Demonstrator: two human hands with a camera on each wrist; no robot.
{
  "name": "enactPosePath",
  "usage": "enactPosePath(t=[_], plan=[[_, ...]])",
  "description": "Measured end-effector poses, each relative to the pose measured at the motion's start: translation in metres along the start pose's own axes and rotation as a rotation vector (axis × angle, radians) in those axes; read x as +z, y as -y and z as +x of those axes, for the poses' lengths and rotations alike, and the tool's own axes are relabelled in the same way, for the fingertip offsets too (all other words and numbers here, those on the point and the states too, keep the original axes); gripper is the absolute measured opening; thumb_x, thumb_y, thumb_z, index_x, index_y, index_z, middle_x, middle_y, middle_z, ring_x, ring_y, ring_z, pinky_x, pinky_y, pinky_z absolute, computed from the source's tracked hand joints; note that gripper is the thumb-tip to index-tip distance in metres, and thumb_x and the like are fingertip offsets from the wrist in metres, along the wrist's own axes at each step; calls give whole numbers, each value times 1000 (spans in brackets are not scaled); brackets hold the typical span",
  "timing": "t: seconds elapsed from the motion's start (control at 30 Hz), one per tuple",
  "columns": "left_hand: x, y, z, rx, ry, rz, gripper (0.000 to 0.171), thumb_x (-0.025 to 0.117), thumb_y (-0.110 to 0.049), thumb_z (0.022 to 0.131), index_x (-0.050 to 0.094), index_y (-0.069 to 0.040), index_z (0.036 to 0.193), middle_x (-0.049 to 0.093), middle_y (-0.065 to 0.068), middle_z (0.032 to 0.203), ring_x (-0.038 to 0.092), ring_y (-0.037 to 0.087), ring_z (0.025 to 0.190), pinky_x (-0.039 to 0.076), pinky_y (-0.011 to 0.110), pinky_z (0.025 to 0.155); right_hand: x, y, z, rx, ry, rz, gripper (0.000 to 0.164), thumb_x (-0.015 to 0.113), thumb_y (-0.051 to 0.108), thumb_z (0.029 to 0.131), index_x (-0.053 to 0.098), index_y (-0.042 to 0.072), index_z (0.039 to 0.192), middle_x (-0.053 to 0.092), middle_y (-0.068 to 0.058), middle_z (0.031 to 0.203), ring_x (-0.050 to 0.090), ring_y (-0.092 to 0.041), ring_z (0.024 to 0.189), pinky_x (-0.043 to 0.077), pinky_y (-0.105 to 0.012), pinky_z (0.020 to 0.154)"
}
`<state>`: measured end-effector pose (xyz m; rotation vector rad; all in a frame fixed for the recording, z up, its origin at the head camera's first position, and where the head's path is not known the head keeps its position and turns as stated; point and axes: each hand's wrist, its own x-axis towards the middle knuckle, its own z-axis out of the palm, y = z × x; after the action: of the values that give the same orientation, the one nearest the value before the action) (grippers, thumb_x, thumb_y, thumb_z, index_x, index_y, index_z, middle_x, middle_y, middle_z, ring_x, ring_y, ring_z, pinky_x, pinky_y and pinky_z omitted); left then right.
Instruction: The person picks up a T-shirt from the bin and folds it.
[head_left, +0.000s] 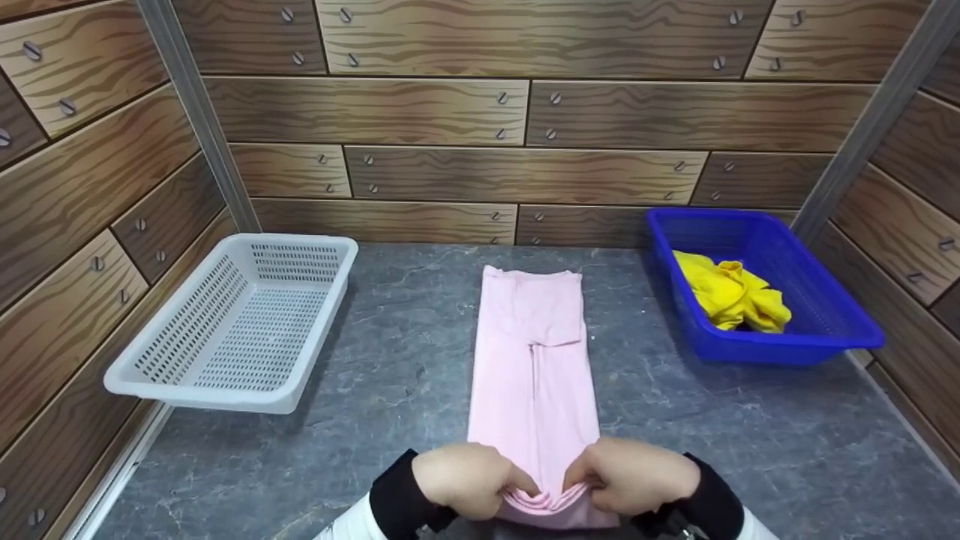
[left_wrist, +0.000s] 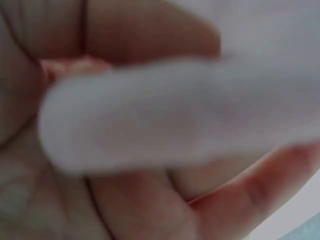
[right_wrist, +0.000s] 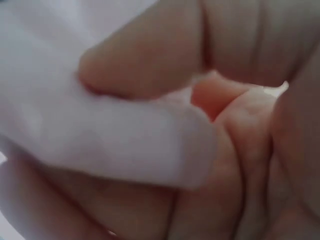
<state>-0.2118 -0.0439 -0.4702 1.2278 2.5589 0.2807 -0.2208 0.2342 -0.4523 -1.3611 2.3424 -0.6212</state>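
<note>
A pink garment (head_left: pixel 536 375), folded into a long narrow strip, lies lengthwise on the grey table in the head view. Its exact kind cannot be told. At its near end, my left hand (head_left: pixel 469 480) pinches the layered edge on the left side. My right hand (head_left: pixel 637 476) pinches the same edge on the right, a short gap away. Both wrist views are blurred close-ups: pale fabric (left_wrist: pixel 135 120) sits between the left thumb and fingers, and a rounded fold of cloth (right_wrist: pixel 125 140) sits between those of the right hand.
To the left stands a white perforated basket (head_left: pixel 292 401) with nothing visible inside. A blue basket (head_left: pixel 780 345) at the back right holds a crumpled yellow cloth (head_left: pixel 731 292). Wood-patterned panels (head_left: pixel 435 112) enclose the table (head_left: pixel 397 337) at the back and sides.
</note>
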Motion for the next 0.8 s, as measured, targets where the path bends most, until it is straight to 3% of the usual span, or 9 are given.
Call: enactPosePath(t=[0.17, 0.33, 0.5, 0.63, 0.8], plan=[[-23, 8, -6, 86, -24, -164, 59, 68, 9, 88, 84, -14, 140, 88, 6, 115, 57, 3, 82, 50, 11, 79, -8, -6, -3, 59, -45, 60, 23, 67, -11, 84, 64, 12, 85, 37, 18, 75, 34, 8, 68, 31, -15, 63], [-34, 32, 0, 41, -99, -336, 66, 63, 11, 92, 78, -11, 152, 85, 13, 140, 66, 5, 94, 60, 22, 95, -22, -20, -2, 122, -158, 129, 17, 67, -7, 89, 66, 10, 91, 46, 16, 79, 44, 7, 73, 38, -20, 66], [-47, 59, 20, -21, -148, -493, 63, 61, 9, 97, 76, -12, 155, 80, 20, 149, 59, 5, 87, 54, 24, 86, -41, -37, 6, 225, -232, 181, 11, 70, -1, 94, 73, 5, 101, 58, 11, 85, 50, 2, 74, 42, -22, 65], [-65, 80, 41, -58, -185, -557, 62, 58, 8, 98, 76, -9, 154, 76, 23, 156, 58, 7, 89, 48, 21, 80, -59, -57, 16, 304, -298, 232, 13, 71, -1, 93, 75, -1, 106, 63, 7, 87, 52, -1, 70, 43, -20, 62], [-84, 104, 68, -103, -242, -593, 57, 58, 6, 96, 78, -4, 148, 81, 24, 144, 59, 7, 99, 46, 17, 78, -77, -85, 34, 355, -399, 321, 23, 68, 0, 95, 72, -11, 115, 58, 10, 79, 50, 0, 60, 40, -18, 56]])
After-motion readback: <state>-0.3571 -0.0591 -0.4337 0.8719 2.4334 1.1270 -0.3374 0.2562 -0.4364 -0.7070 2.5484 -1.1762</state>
